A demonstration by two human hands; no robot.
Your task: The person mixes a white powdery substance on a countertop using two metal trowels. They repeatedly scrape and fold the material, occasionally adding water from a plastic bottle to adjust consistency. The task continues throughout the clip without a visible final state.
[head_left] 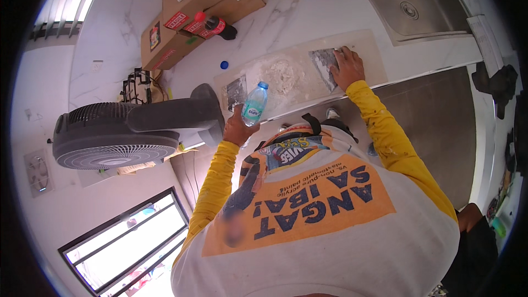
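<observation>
White cloth shirt (330, 258) nearest, lower centre. Left to right: scuffed grey blade (237, 89), left of centre; clear, rounded plastic bottle (256, 103), frame centre; crumbly whitish powder (283, 74) on flat pale board (369, 44); mottled rectangular plate (320, 67), upper right of centre. Left hand (237, 126) curled round bottle's lower part; right hand (348, 68) half-spread, touching plate's right edge. Bottle's neck points toward frame top, long axis leaning slightly right.

Probably a kitchen: steel sink (432, 4)

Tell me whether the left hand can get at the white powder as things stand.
Probably not without being freed first: the left hand holds a bottle, though the white powder lies uncovered on the board nearby.
</observation>
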